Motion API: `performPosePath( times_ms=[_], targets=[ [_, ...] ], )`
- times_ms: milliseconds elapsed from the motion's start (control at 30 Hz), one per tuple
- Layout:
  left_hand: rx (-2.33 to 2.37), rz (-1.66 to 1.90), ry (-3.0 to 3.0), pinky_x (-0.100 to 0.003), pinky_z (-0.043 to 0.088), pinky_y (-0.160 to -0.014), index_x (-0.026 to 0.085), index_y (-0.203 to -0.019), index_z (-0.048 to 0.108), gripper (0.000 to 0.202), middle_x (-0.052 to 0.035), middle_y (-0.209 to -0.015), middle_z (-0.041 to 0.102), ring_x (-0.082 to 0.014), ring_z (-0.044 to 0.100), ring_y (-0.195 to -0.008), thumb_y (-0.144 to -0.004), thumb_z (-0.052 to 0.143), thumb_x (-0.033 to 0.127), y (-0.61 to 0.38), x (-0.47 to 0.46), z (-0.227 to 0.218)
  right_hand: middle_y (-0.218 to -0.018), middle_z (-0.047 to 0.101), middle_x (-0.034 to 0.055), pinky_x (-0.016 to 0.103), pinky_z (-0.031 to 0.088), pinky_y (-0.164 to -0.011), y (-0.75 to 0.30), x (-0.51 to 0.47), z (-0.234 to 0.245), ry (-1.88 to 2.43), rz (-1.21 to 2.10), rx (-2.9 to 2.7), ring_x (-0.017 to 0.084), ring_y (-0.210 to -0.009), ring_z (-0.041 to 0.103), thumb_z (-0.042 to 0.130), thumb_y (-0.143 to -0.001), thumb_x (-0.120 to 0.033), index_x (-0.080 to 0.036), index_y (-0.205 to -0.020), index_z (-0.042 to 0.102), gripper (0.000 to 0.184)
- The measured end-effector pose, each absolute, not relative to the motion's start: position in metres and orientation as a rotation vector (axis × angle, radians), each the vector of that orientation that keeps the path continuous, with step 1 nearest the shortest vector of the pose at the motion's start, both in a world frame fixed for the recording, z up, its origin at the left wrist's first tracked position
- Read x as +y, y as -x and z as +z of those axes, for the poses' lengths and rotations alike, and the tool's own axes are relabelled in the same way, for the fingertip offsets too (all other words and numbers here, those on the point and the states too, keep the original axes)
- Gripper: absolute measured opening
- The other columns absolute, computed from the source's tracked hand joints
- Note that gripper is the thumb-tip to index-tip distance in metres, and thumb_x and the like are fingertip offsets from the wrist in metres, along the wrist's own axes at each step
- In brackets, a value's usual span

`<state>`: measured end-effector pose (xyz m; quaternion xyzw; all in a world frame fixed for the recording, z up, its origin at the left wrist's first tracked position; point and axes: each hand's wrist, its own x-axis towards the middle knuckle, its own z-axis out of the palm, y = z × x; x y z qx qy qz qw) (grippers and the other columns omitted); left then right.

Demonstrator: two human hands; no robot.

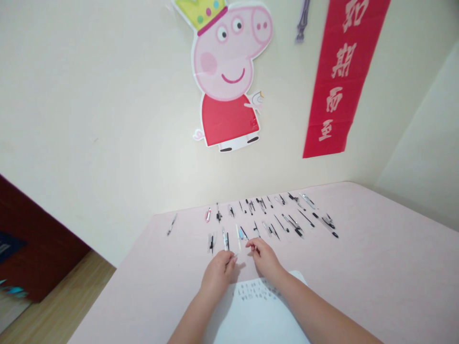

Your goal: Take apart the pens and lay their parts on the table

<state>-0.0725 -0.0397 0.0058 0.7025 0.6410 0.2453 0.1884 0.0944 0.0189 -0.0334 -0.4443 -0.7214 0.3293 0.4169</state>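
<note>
Both my hands rest on a pink table (376, 277) just behind a white sheet of paper (258, 315) with small marks along its top. My left hand (218, 273) is curled, its fingers closed near a black-and-white pen (225, 239); whether it grips anything is hidden. My right hand (264, 257) is also curled, fingertips pinched beside a thin white pen (238, 237) and a blue-tipped pen (244, 233). Several pens and pen parts (287, 222) lie in two rows beyond my hands.
One pen (171, 224) lies alone at the table's far left. A cream wall carries a cartoon pig sticker (229, 76) and a red banner (340, 76). Left of the table are wooden floor (53, 306) and a dark red cabinet (39, 248).
</note>
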Motion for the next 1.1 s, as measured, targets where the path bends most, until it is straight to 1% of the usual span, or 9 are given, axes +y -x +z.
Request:
performPosePath(
  times_ms=[100,167,300,367,467,567,900,1100],
  targets=[
    [1.825,0.652,-2.043,-0.028,0.040,-0.074,0.019,-0.088,0.058,0.026,-0.0060,-0.087,0.059,-0.0177,0.055,-0.083,-0.087,0.035,0.030,0.062,-0.044,0.005,-0.078,0.056,0.0012,0.026,0.042,-0.070,-0.095,0.018,-0.029,1.079,0.822,-1.835,0.015,-0.074,0.053,0.038,-0.069,-0.001,-0.019,-0.083,0.058,0.030],
    [1.821,0.637,-2.074,-0.027,0.040,-0.075,0.019,-0.089,0.057,0.026,-0.0066,-0.090,0.058,-0.0173,0.055,-0.084,-0.088,0.032,0.028,0.059,-0.046,0.002,-0.077,0.056,0.0009,0.025,0.042,-0.069,-0.094,0.015,-0.026,1.029,0.858,-1.853,0.014,-0.073,0.053,0.040,-0.070,-0.004,-0.018,-0.084,0.059,0.028],
    [1.822,0.581,-2.134,-0.027,0.040,-0.076,0.019,-0.096,0.055,0.030,-0.0072,-0.092,0.057,-0.0171,0.055,-0.086,-0.091,0.027,0.029,0.055,-0.049,-0.002,-0.078,0.059,0.0013,0.025,0.041,-0.068,-0.092,0.009,-0.021,0.989,0.914,-1.892,0.014,-0.071,0.053,0.044,-0.081,-0.018,-0.018,-0.082,0.059,0.015],
    [1.850,0.519,-2.157,-0.027,0.039,-0.073,0.021,-0.098,0.055,0.031,-0.0067,-0.092,0.057,-0.0169,0.055,-0.084,-0.091,0.027,0.031,0.054,-0.051,-0.003,-0.074,0.058,0.0005,0.024,0.041,-0.064,-0.091,0.008,-0.021,1.012,0.922,-1.914,0.013,-0.067,0.051,0.046,-0.081,-0.021,-0.018,-0.078,0.059,0.013],
    [1.898,0.418,-2.169,-0.026,0.038,-0.068,0.023,-0.097,0.055,0.029,-0.0053,-0.090,0.058,-0.0164,0.056,-0.081,-0.091,0.028,0.032,0.052,-0.053,-0.002,-0.071,0.058,-0.0004,0.023,0.040,-0.062,-0.091,0.008,-0.023,1.028,0.938,-1.931,0.012,-0.065,0.051,0.049,-0.079,-0.019,-0.018,-0.077,0.059,0.010],
    [1.907,0.396,-2.174,-0.025,0.037,-0.066,0.023,-0.096,0.055,0.028,-0.0044,-0.087,0.059,-0.0163,0.056,-0.080,-0.091,0.029,0.031,0.052,-0.053,-0.003,-0.069,0.058,-0.0010,0.022,0.040,-0.062,-0.091,0.008,-0.025,1.018,0.961,-1.933,0.012,-0.066,0.052,0.049,-0.078,-0.018,-0.018,-0.076,0.058,0.009],
    [1.893,0.400,-2.121,-0.026,0.039,-0.070,0.025,-0.105,0.056,0.033,-0.0048,-0.091,0.062,-0.0172,0.058,-0.084,-0.090,0.029,0.034,0.052,-0.052,-0.002,-0.066,0.057,-0.0021,0.023,0.039,-0.061,-0.091,0.009,-0.026,1.029,0.978,-1.941,0.012,-0.064,0.052,0.051,-0.078,-0.018,-0.018,-0.074,0.057,0.008],
    [1.915,0.402,-2.108,-0.027,0.039,-0.068,0.025,-0.105,0.057,0.034,-0.0055,-0.092,0.063,-0.0180,0.059,-0.084,-0.091,0.028,0.035,0.050,-0.053,0.000,-0.065,0.057,-0.0022,0.022,0.038,-0.060,-0.091,0.010,-0.027,1.037,0.962,-1.962,0.012,-0.062,0.052,0.051,-0.078,-0.020,-0.018,-0.073,0.057,0.008]
  ],
)
